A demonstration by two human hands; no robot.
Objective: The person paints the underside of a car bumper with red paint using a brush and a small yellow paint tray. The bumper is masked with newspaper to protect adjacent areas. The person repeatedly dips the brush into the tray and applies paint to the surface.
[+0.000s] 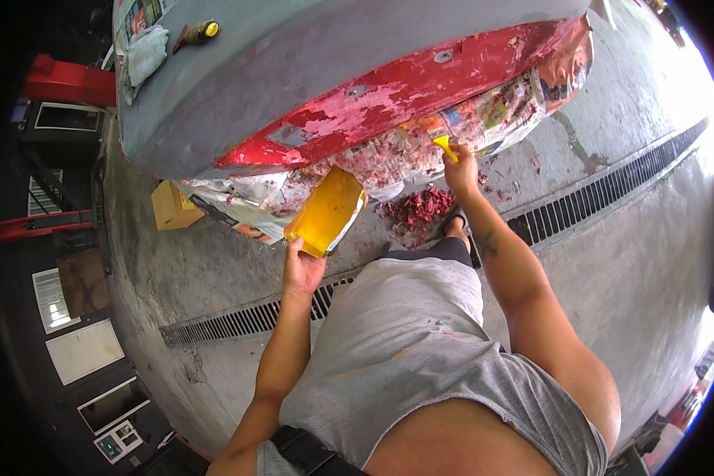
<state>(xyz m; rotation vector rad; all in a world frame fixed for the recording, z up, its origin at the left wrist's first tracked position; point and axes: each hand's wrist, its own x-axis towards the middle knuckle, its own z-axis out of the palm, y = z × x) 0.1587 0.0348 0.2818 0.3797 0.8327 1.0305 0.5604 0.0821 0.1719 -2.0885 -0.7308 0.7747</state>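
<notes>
My left hand grips the lower end of a cut-open yellow plastic container, its hollow side turned up. In my right hand is a paintbrush with a yellow handle, its bristle end pointing at the lower edge of a vehicle's body panel. That curved panel carries a red strip with flaking, blistered paint and pinkish patches, below a dull grey area. Newspaper sheeting spattered with paint scraps hangs beneath the strip.
Red paint scrapings lie heaped by my foot. A slotted floor drain crosses the concrete behind. A cardboard box stands at left. On the grey panel rest a white cloth and a dark, yellow-ended object.
</notes>
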